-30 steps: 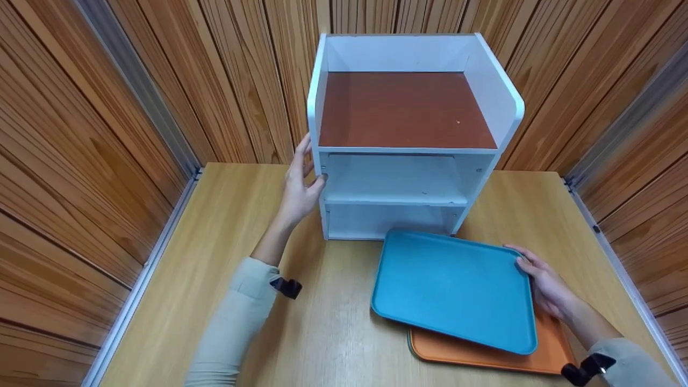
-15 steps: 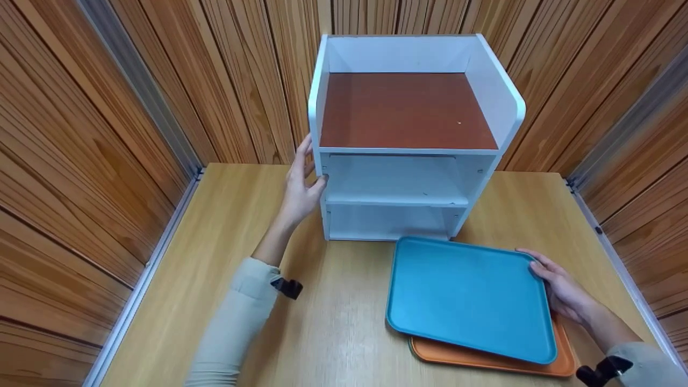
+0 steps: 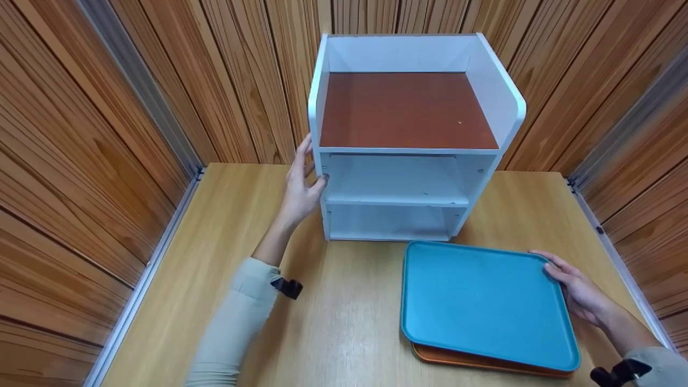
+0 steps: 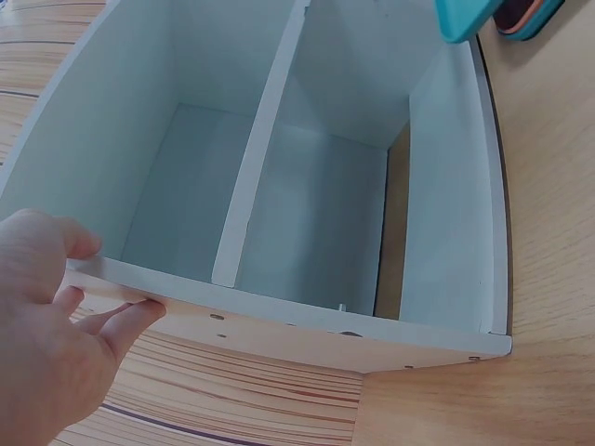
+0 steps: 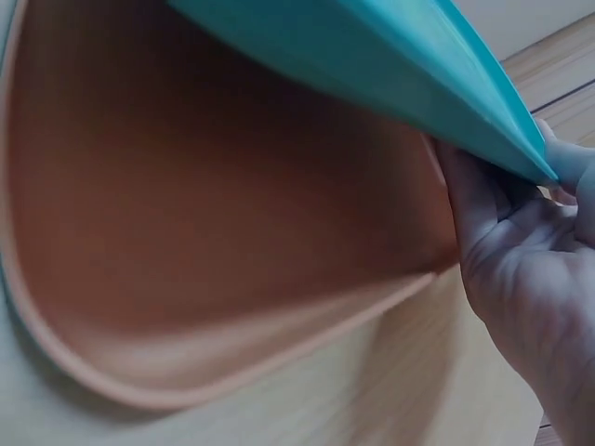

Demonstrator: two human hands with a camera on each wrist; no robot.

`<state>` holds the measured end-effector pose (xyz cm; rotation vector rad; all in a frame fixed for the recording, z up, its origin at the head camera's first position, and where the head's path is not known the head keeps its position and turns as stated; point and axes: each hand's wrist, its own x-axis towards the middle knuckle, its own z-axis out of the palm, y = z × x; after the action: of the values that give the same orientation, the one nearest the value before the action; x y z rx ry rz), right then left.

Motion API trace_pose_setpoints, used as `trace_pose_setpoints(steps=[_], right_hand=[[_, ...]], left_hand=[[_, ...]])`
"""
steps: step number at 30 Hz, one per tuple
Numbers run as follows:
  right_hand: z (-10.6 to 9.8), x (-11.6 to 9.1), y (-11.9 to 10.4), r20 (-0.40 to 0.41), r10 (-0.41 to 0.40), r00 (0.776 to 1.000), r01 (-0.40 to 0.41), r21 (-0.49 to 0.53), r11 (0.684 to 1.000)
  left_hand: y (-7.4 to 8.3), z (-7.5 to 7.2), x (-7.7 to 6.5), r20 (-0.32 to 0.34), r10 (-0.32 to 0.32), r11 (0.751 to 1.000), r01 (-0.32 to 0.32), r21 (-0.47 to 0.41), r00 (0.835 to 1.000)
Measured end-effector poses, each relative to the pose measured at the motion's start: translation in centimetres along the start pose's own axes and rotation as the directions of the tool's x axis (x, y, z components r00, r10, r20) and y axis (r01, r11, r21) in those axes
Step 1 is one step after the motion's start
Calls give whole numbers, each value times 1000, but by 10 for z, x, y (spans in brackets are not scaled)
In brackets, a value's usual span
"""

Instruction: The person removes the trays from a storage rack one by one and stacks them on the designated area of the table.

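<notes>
My left hand (image 3: 302, 189) grips the left side panel of a white shelf unit (image 3: 411, 152). In the left wrist view its thumb (image 4: 82, 240) lies on the inner side of the panel's edge, the fingers outside. My right hand (image 3: 578, 290) holds a blue tray (image 3: 486, 303) by its right far corner, thumb on top and fingers beneath. That tray is raised and tilted above an orange tray (image 3: 441, 355), which it mostly covers. From the right wrist a gap shows between the blue tray and the orange tray's inside (image 5: 204, 232).
The unit stands on a wooden table (image 3: 344, 312), against a wood-panelled wall (image 3: 231, 70). It has a brown top board (image 3: 403, 110) and two open compartments below. In the left wrist view a teal rim (image 4: 532, 26) shows beneath the orange tray.
My right hand has drawn the blue tray to the right and toward me, away from the unit's front and farther over the orange tray. My left hand has stayed on the unit.
</notes>
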<state>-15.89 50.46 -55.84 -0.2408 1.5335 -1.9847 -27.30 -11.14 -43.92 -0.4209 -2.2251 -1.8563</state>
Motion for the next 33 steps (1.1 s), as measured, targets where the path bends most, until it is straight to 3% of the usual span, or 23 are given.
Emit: trace_pose_setpoints(steps=[13, 24, 28, 33], right_hand=[[-10, -15, 1, 42, 28, 999, -30, 48, 998], [-16, -16, -1, 34, 27, 999, -27, -1, 1000], [-16, -16, 0, 5, 28, 1000, -28, -51, 998], [-14, -12, -2, -86, 58, 995, -73, -192, 979]], left_hand=[[-1, 1, 0, 3, 32, 999, -32, -5, 999], [0, 0, 1, -5, 24, 1000, -24, 0, 1000], [0, 0, 2, 7, 28, 1000, -28, -8, 1000], [0, -1, 1, 6, 35, 999, -35, -7, 999]])
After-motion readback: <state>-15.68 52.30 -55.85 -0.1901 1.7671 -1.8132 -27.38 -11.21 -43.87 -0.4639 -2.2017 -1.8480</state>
